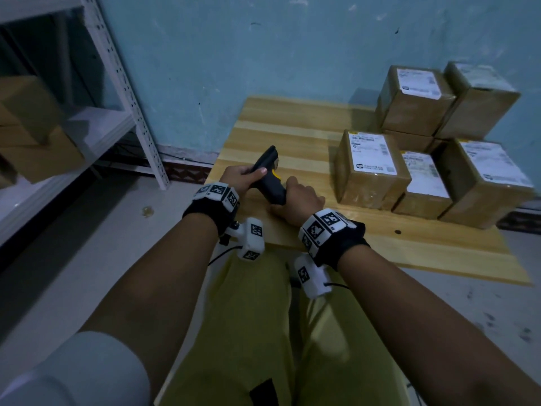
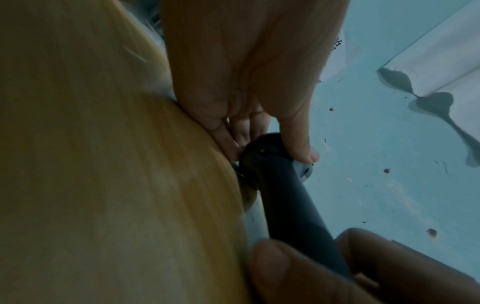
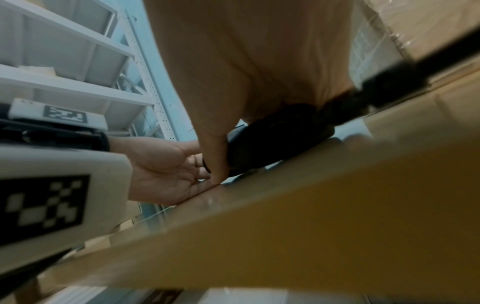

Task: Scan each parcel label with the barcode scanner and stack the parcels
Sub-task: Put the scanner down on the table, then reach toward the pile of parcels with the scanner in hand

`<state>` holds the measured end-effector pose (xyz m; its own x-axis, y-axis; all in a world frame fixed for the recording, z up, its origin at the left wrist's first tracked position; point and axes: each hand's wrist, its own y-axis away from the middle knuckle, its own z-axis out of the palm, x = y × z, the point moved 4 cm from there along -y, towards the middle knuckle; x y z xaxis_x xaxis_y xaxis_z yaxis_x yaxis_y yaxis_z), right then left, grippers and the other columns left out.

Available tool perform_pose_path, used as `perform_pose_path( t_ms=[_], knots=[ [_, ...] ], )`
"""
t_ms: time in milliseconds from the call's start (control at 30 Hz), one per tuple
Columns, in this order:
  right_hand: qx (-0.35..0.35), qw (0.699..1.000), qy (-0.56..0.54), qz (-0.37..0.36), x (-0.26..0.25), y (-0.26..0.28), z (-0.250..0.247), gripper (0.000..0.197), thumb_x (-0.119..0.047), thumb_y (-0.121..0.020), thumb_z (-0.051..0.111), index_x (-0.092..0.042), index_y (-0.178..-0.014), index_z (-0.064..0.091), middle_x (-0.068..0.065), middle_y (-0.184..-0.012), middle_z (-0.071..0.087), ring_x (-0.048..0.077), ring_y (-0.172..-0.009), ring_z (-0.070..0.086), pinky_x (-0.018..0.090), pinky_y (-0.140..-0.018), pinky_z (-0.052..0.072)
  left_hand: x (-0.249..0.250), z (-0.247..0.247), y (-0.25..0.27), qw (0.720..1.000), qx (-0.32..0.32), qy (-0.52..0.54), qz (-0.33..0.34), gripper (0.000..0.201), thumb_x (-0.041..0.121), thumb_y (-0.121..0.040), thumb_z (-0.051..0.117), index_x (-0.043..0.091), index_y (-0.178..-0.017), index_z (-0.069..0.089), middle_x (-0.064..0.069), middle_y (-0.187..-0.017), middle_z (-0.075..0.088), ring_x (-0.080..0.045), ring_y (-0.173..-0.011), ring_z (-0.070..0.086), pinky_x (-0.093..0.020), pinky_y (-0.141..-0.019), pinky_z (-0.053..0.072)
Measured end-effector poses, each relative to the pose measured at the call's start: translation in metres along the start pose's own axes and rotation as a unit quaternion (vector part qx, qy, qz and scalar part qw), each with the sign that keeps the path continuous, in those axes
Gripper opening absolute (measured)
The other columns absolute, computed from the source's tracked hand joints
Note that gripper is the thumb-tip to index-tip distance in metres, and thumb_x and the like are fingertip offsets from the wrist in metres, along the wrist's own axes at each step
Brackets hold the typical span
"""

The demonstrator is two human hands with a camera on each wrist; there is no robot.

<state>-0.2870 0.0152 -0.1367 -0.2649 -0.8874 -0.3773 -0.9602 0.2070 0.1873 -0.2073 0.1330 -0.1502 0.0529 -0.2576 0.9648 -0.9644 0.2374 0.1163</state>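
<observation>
A black barcode scanner [image 1: 268, 175] with a yellow trigger lies low over the near left part of the wooden table [image 1: 292, 127]. My left hand [image 1: 248, 174] holds its head end, thumb on top. My right hand [image 1: 292, 194] grips the handle's lower end. The left wrist view shows my left thumb [image 2: 298, 148] on the scanner [image 2: 285, 195], with right fingers [image 2: 285, 267] around the handle below. In the right wrist view my right thumb [image 3: 215, 164] lies against the dark scanner [image 3: 272, 144]. Several brown parcels with white labels stand at the table's right, the nearest parcel [image 1: 371, 168] just beyond my right hand.
The parcels at the back right [image 1: 415, 101] are stacked two high against the blue wall. A white metal shelf rack [image 1: 126, 92] with cardboard boxes [image 1: 29, 136] stands to the left. My yellow-green trousers [image 1: 248, 332] are at the table's near edge.
</observation>
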Motion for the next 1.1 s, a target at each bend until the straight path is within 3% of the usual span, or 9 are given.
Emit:
perform_pose_path(
  t_ms=[67, 233, 367, 433, 533, 633, 800, 933, 1100],
  knots=[
    [0.002, 1.0, 0.0, 0.001, 0.0, 0.0, 0.0, 0.056, -0.04, -0.082, 0.065, -0.013, -0.123, 0.038, 0.01, -0.121, 0.056, 0.031, -0.117, 0.049, 0.041, -0.092, 0.035, 0.0, 0.0, -0.001, 1.0, -0.01, 0.001, 0.0, 0.039, 0.014, -0.092, 0.055, -0.007, -0.125, 0.054, -0.024, -0.122, 0.059, -0.027, -0.107, 0.059, -0.027, -0.084, 0.047],
    [0.005, 1.0, 0.003, -0.002, -0.001, 0.0, 0.0, 0.055, -0.04, -0.082, 0.065, -0.012, -0.122, 0.038, 0.01, -0.121, 0.056, 0.031, -0.116, 0.049, 0.041, -0.091, 0.035, -0.001, -0.003, -0.001, 1.0, -0.018, 0.011, -0.003, 0.039, 0.013, -0.092, 0.056, -0.008, -0.125, 0.054, -0.026, -0.123, 0.059, -0.03, -0.11, 0.059, -0.034, -0.097, 0.046],
    [-0.01, 1.0, 0.02, -0.002, 0.001, 0.002, -0.005, 0.062, -0.048, -0.083, 0.062, -0.009, -0.125, 0.039, 0.013, -0.126, 0.05, 0.032, -0.121, 0.042, 0.042, -0.096, 0.034, -0.001, -0.002, -0.002, 0.999, -0.029, -0.021, -0.006, 0.041, 0.018, -0.092, 0.057, -0.006, -0.125, 0.054, -0.022, -0.124, 0.059, -0.033, -0.116, 0.057, -0.038, -0.101, 0.045],
    [-0.008, 1.0, 0.0, -0.01, 0.004, 0.004, -0.01, 0.062, -0.053, -0.085, 0.056, -0.008, -0.126, 0.04, 0.014, -0.128, 0.047, 0.033, -0.123, 0.04, 0.042, -0.096, 0.034, -0.001, -0.002, -0.003, 0.999, -0.028, -0.019, -0.003, 0.04, 0.017, -0.092, 0.056, -0.005, -0.126, 0.054, -0.021, -0.121, 0.06, -0.031, -0.113, 0.058, -0.034, -0.098, 0.046],
    [0.061, 0.997, -0.029, -0.04, 0.007, 0.01, -0.027, 0.054, -0.05, -0.088, 0.053, -0.012, -0.126, 0.044, 0.011, -0.132, 0.045, 0.03, -0.127, 0.036, 0.039, -0.1, 0.031, -0.001, -0.002, -0.005, 1.0, -0.024, -0.016, 0.001, 0.039, 0.016, -0.092, 0.056, -0.005, -0.126, 0.055, -0.02, -0.119, 0.061, -0.022, -0.102, 0.057, -0.032, -0.094, 0.045],
    [0.139, 0.989, -0.014, -0.047, 0.012, 0.014, -0.054, 0.046, -0.045, -0.089, 0.053, -0.016, -0.124, 0.048, 0.008, -0.135, 0.042, 0.027, -0.131, 0.031, 0.036, -0.104, 0.025, -0.002, -0.003, -0.005, 1.0, -0.021, -0.017, 0.0, 0.04, 0.017, -0.091, 0.057, -0.005, -0.124, 0.056, -0.024, -0.121, 0.06, -0.026, -0.106, 0.059, -0.039, -0.102, 0.044],
    [0.228, 0.973, 0.034, 0.027, 0.041, 0.006, -0.097, 0.057, -0.045, -0.086, 0.056, -0.013, -0.131, 0.042, 0.014, -0.142, 0.035, 0.032, -0.135, 0.026, 0.044, -0.108, 0.023, -0.003, -0.003, -0.006, 0.999, -0.017, -0.03, 0.008, 0.04, 0.019, -0.091, 0.058, -0.004, -0.123, 0.057, -0.022, -0.12, 0.061, -0.028, -0.108, 0.059, -0.04, -0.103, 0.044],
    [0.18, 0.972, 0.074, 0.133, 0.073, -0.001, -0.102, 0.082, -0.058, -0.083, 0.053, -0.014, -0.145, 0.022, 0.018, -0.153, 0.018, 0.037, -0.142, 0.014, 0.054, -0.113, 0.015, -0.005, -0.004, -0.009, 0.999, -0.013, -0.033, 0.005, 0.039, 0.019, -0.091, 0.058, -0.003, -0.123, 0.057, -0.017, -0.114, 0.063, -0.027, -0.106, 0.059, -0.039, -0.103, 0.044],
    [0.156, 0.974, 0.081, 0.14, 0.087, -0.006, -0.095, 0.069, -0.058, -0.083, 0.051, -0.021, -0.138, 0.033, 0.02, -0.148, 0.026, 0.039, -0.138, 0.021, 0.056, -0.112, 0.015, -0.004, -0.006, -0.009, 0.999, -0.035, -0.009, -0.017, 0.038, 0.016, -0.091, 0.059, -0.005, -0.122, 0.058, -0.016, -0.111, 0.061, -0.027, -0.105, 0.059, -0.039, -0.102, 0.046]
  ],
)
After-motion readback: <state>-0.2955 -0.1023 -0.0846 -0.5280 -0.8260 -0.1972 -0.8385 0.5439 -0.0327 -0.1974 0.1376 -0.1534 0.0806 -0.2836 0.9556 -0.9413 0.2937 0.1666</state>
